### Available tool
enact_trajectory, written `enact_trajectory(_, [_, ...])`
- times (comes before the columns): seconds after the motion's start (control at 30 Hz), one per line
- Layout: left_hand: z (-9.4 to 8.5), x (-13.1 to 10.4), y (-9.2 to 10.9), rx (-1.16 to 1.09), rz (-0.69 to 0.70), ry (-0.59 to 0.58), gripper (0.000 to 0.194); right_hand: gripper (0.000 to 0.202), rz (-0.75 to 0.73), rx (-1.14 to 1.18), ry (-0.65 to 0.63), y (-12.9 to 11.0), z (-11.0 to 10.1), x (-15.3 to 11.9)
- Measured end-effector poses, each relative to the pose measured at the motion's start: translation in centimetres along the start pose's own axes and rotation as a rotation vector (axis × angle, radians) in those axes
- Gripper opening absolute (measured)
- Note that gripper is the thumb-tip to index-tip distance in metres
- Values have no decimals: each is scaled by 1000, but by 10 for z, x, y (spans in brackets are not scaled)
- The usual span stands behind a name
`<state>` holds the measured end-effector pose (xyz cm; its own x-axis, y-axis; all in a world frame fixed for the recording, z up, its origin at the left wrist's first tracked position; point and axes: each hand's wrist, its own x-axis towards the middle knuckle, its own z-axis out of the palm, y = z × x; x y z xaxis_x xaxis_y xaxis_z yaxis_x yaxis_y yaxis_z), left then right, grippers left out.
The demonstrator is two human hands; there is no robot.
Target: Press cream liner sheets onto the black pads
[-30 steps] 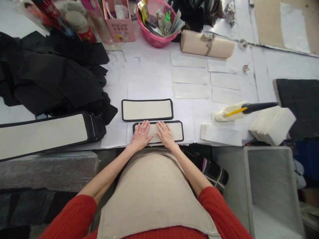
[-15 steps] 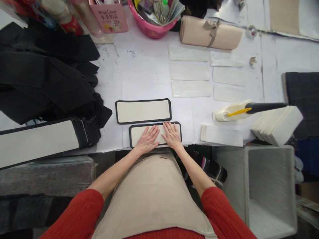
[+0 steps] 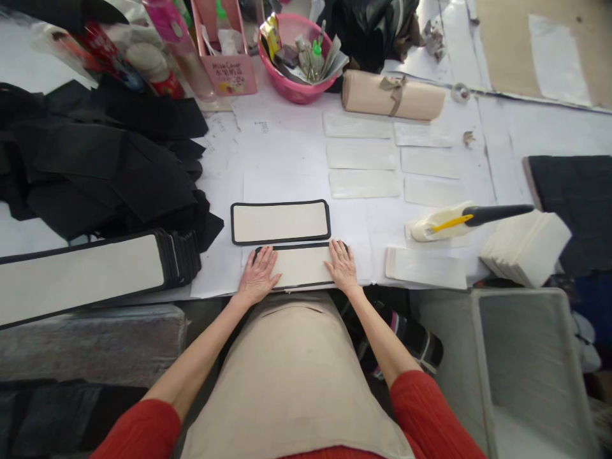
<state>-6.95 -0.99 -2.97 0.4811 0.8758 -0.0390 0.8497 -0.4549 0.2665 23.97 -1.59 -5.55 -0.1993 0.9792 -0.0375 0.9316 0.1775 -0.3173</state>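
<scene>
A cream rectangular panel with a black border lies flat at the table's front edge. Over its left end my left hand rests with fingers stretched out. My right hand lies flat on the right end, fingers apart. The black border is partly covered by both hands. Just beyond it sits a second bordered panel, apparently on top of another one, as a dark edge shows at its right. Neither hand touches that one.
Black cut pieces heap at the left above a stack of long bordered panels. To the right are pale strips, a brush with a black handle, a yellow-handled tool and a white stack. A pink basin stands at the back.
My hands have spread from the middle of the near panel to its two ends, the left hand moving farther. The head view has shifted slightly.
</scene>
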Motion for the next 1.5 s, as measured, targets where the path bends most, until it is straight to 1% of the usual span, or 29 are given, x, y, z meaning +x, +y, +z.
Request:
enact_trajectory(0.07, [5,-4,-5,-1,-8,-7,66,64,2,7,-2,2,5,-1])
enact_trajectory(0.17, [11,-2,-6,-25,-14,-6,65,63,10,13,1,2,8,2])
enact_trajectory(0.23, [9,-1,-7,-60,-12,6,66,61,5,33,-6,2,5,3])
enact_trajectory(0.3, [3,-3,-9,-112,-27,52,67,59,22,75,20,3,0,1])
enact_trajectory(0.37, [-6,-10,-12,-165,-120,164,66,57,122,126,119,4,-5,-5])
enact_trajectory(0.43, [-14,-22,-14,-191,-285,276,58,57,293,182,238,4,-6,-15])
enact_trajectory(0.47, [-16,-28,-14,-199,-357,299,52,57,377,212,274,3,-5,-21])
enact_trajectory(0.5, [-18,-33,-13,-206,-405,293,46,57,445,243,287,2,-3,-27])
enact_trajectory(0.57, [-19,-42,-10,-216,-429,236,38,56,526,297,275,-1,2,-36])
enact_trajectory(0.6, [-19,-45,-7,-215,-424,214,36,55,545,317,271,-4,5,-39])
enact_trajectory(0.67, [-19,-46,-1,-193,-424,216,34,52,560,342,277,-9,6,-42])
enact_trajectory(0.77, [-22,-44,6,-153,-436,245,33,50,558,333,294,-19,-1,-43])
enact_trajectory(0.87, [-25,-43,11,-180,-464,271,31,47,547,312,320,-32,-17,-44])
enact_trajectory(0.93, [-26,-43,13,-283,-514,299,27,43,585,345,334,-41,-29,-46])
enact_trajectory(0.97, [-26,-44,13,-370,-554,310,24,41,615,388,334,-44,-34,-47])
enact_trajectory(1.07, [-29,-43,10,-714,-717,342,21,37,670,613,334,-51,-49,-46])
enact_trajectory(1.17, [-43,-36,0,-978,-835,422,29,39,637,865,356,-49,-61,-33])
enact_trajectory(1.27, [-64,-18,-17,-1072,-833,520,32,42,584,984,371,-43,-69,0])
enact_trajectory(1.33, [-76,0,-30,-1074,-798,568,33,42,526,1005,381,-39,-71,29])
enact_trajectory(1.4, [-82,20,-44,-1054,-773,611,32,41,468,987,377,-38,-68,59])
enact_trajectory(1.43, [-82,29,-51,-1040,-771,629,32,40,451,951,364,-37,-65,73])
enact_trajectory(1.5, [-76,46,-66,-989,-793,648,28,37,442,811,330,-36,-57,96])
